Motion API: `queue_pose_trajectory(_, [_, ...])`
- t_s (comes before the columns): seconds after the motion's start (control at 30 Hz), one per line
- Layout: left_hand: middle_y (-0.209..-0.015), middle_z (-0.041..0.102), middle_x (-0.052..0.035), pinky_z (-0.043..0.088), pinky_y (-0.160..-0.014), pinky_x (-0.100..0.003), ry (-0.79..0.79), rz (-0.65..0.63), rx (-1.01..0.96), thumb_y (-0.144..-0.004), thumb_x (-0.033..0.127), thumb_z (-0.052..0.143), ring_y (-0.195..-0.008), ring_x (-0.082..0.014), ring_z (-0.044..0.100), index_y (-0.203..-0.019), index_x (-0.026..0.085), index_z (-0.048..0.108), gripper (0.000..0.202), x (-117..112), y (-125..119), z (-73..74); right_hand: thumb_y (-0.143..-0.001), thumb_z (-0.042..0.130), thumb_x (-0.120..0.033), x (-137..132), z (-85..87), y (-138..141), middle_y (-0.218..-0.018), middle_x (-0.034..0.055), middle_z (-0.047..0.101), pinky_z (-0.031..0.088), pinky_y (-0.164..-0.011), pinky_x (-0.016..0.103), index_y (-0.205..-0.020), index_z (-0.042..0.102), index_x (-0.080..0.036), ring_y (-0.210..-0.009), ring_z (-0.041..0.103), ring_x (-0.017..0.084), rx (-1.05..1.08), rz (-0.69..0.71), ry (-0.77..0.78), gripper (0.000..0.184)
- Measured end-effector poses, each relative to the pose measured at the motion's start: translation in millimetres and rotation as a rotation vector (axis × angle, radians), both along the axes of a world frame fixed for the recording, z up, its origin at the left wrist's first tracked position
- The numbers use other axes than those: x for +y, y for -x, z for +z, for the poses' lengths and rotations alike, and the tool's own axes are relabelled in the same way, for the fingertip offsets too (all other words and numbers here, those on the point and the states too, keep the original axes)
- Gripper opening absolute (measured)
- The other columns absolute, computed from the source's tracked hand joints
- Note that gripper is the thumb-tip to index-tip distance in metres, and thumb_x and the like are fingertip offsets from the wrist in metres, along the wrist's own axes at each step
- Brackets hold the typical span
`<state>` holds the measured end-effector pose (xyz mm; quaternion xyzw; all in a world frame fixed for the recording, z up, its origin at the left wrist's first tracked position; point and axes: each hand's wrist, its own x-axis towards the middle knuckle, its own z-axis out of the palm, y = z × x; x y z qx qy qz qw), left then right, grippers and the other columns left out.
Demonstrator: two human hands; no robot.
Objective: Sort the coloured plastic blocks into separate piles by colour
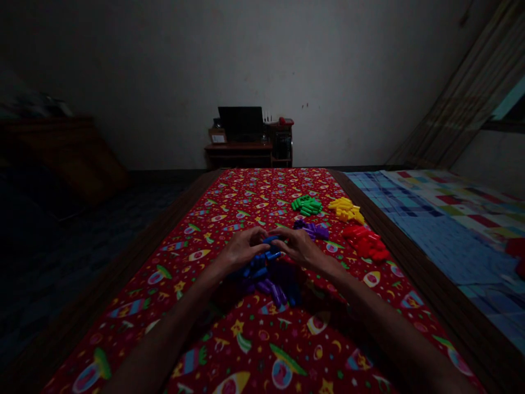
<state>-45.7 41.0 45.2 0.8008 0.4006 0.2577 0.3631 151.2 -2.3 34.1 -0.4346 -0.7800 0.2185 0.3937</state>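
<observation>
My left hand and my right hand meet over the middle of the red cloth, fingers curled toward each other. Between their fingertips is a blue plastic piece, partly hidden by the thumbs. Just below lies a loose heap of small blue plastic pieces, with several purple pieces at its near edge, in the shadow of my hands. Beyond my right hand sits a separate pile of purple pieces. The exact shape of the pieces is hard to make out in the dim light.
Piles of green pieces, yellow pieces and red pieces lie along the right of the patterned red cloth. A laptop stands on a small desk by the far wall. Checked bedding is at right.
</observation>
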Motion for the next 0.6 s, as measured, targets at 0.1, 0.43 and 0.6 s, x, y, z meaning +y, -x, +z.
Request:
queue_pose_trajectory(0.1, [-0.084,0.07,-0.0032,0.051,-0.067,-0.028,-0.032,-0.035,0.101,-0.075,0.045,0.057,-0.077,-0.0197,0.066,-0.103,0.019,0.063,0.038,1.6,9.3,8.0,-0.09,0.051,-0.029,4.9,1.5,-13.4,-0.082,0.0039,0.074,0.045,-0.063,0.022,-0.099,0.073,-0.018,-0.068,0.065,0.014,-0.058,-0.118,-0.05,0.026])
queue_pose_trajectory(0.43, [-0.08,0.071,-0.0014,0.045,-0.06,-0.023,0.019,0.138,0.64,-0.061,0.033,0.066,-0.073,-0.0194,0.063,-0.082,0.022,0.067,0.024,36.3,105.1,1.3,-0.085,0.05,-0.03,37.2,-27.9,-92.6,-0.092,0.0112,0.073,0.05,-0.077,0.033,-0.095,0.074,-0.012,-0.084,0.067,0.023,-0.16,-0.609,-0.038,0.031])
queue_pose_trajectory(0.6, [-0.065,0.065,0.0024,0.039,-0.05,-0.022,0.154,0.034,0.708,-0.059,0.025,0.061,-0.06,-0.0159,0.058,-0.068,0.02,0.064,0.011,21.7,84.8,-2.5,-0.083,0.05,-0.028,38.2,-24.8,-93.4,-0.095,0.0111,0.074,0.05,-0.082,0.036,-0.094,0.074,-0.015,-0.089,0.067,0.024,-0.11,-0.628,-0.104,0.03])
